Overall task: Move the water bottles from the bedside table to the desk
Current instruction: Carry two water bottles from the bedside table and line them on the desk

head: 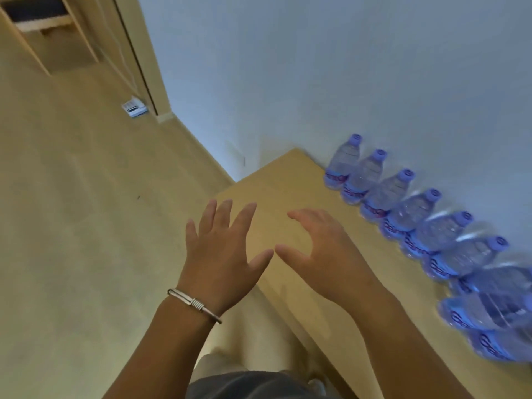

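Observation:
Several clear water bottles [408,211] with blue caps and blue labels stand in a row on a light wooden surface [288,185], close against the white wall. My left hand [221,249], with a silver bracelet on the wrist, floats with fingers spread over the surface's near edge and holds nothing. My right hand [319,249] hovers beside it over the wood, fingers loosely bent and empty. Both hands are left of the bottle row and touch no bottle. The nearest bottles at the right edge are blurred.
Pale wooden floor [72,226] fills the left side. A small white and blue box [134,108] lies on the floor by a door frame [144,67]. A wooden shelf unit [43,33] stands at the top left. The white wall [345,67] backs the bottles.

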